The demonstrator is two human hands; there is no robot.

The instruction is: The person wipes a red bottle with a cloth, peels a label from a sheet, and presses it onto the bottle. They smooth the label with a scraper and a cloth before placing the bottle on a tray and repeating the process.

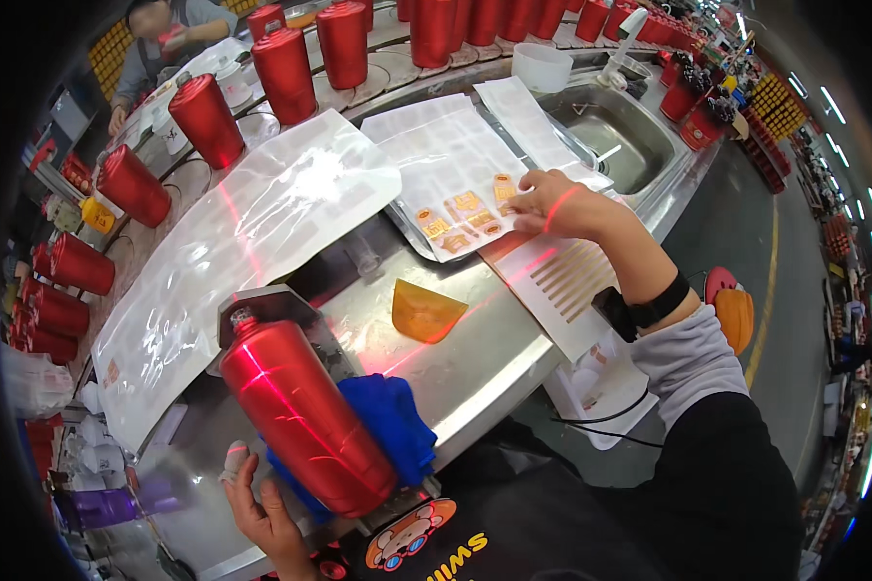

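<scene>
A glossy red bottle (305,416) with a bare threaded neck lies tilted in a metal rest, over a bundled blue cloth (389,426). Beside its lower left side is my left hand (266,518), open with fingers apart and a pale cover on one fingertip. My right hand (557,205) reaches out over a white sheet (436,145) that carries several small orange-and-gold decals (467,205). Its fingers are curled together with the tips at the decals near the sheet's right edge; what they pinch, if anything, is hidden. A curved amber scraper (424,312) rests on the steel table between the bottle and the sheet.
Large translucent sheets (233,242) cover the table's left part. Behind them, red bottles (286,77) stand along a curved conveyor. A steel sink (615,136) and a white tub (543,68) are at the far right. Across the conveyor sits another person (189,34). Red laser lines cross the table.
</scene>
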